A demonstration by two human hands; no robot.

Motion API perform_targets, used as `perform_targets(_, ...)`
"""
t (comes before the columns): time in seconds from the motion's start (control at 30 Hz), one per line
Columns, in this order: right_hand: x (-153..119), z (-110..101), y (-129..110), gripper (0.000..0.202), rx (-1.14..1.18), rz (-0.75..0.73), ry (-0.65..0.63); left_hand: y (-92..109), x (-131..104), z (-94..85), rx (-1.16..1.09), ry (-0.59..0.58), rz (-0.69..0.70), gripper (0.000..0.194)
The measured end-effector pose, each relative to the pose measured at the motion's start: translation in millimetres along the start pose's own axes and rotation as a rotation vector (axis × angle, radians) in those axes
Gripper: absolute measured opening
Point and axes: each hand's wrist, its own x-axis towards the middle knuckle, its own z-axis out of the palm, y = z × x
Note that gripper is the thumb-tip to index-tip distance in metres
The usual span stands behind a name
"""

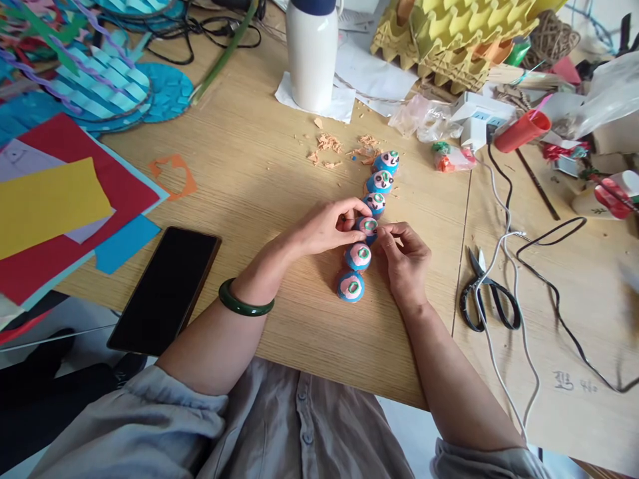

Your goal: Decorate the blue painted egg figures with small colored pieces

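Several small round blue pieces with pink tops and green rings stand in a slanting row on the wooden table. The far ones, such as the blue-and-pink ball, also carry dark curled bits; the nearest ball shows none. My left hand has its thumb and fingers around one ball in the middle of the row. On that ball's right side, the fingertips of my right hand are pinched together against its edge. Whatever lies between them is too small to make out.
Orange shavings lie beyond the row. A white bottle and yellow egg cartons stand at the back. Scissors lie under white cables at right. A phone and coloured paper are at left.
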Motion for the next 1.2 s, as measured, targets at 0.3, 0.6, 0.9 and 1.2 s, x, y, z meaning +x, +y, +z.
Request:
perform_targets(0.3,-0.5,1.2,0.2,0.02,-0.046,0.012,0.011,-0.8,-0.2,0.3,-0.008,-0.005,0.004,0.03)
perform_targets(0.6,1.7,1.4,3.9,0.027,-0.06,0.02,-0.025,-0.2,-0.8,0.7,-0.002,0.003,0.004,0.029)
perform_targets(0.9,-14.0,-8.3,8.7,0.034,-0.415,-0.447,0.148,-0.4,-0.5,0.9,0.003,-0.006,0.003,0.032)
perform_targets(1.2,-15.9,-9.0,8.5,0.049,-0.668,-0.627,0.132,3.1,-1.2,0.4,-0.004,-0.011,-0.005,0.03)
